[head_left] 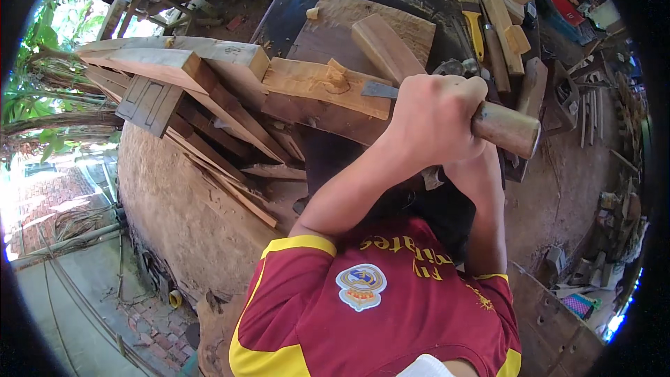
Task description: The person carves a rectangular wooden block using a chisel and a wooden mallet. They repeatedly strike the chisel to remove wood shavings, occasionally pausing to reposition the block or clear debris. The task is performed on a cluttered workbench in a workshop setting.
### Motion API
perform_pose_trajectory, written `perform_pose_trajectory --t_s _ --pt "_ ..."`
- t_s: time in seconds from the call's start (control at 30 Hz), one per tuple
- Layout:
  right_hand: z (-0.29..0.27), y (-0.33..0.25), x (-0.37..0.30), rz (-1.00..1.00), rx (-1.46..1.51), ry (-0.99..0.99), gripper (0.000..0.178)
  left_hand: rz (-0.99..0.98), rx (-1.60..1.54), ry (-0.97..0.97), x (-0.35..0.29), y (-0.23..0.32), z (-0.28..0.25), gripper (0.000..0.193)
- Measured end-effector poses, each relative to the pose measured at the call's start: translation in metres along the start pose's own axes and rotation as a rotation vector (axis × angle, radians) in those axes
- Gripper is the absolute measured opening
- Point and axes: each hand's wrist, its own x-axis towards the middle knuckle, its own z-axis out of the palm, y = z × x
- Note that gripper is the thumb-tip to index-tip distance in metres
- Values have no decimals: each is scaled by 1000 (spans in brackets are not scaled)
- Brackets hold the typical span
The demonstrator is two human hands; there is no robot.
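Observation:
My left hand (433,115) is closed around the handle of a chisel (508,130), whose thick wooden butt sticks out to the right. Its flat metal blade (380,89) points left and lies over a light wooden workpiece (296,78). Curled wood shavings (336,73) stand on the workpiece, beside a shallow cut. Close below and behind the left hand is my right hand (469,157); its fingers are hidden, so I cannot tell their grip. A wooden block (387,47) leans just beyond the blade.
Long boards (209,63) stack up at left, under a small carved panel (150,105). A dark table (279,10) carries a wide plank (335,17), a yellow-handled brush (473,24) and several wood offcuts. A brown rounded surface (174,181) lies at lower left.

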Motion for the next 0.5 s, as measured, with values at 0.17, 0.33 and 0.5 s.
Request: perform_pose_trajectory --t_s 0.17,0.33,0.5 --pt "17 0 11 -54 15 75 56 -2 1 26 3 0 -3 22" --pt "4 33 7 20 370 66 53 13 -43 63 5 0 -6 23" --pt "-26 52 -26 130 1310 -26 58 -13 -33 43 7 1 -3 22"
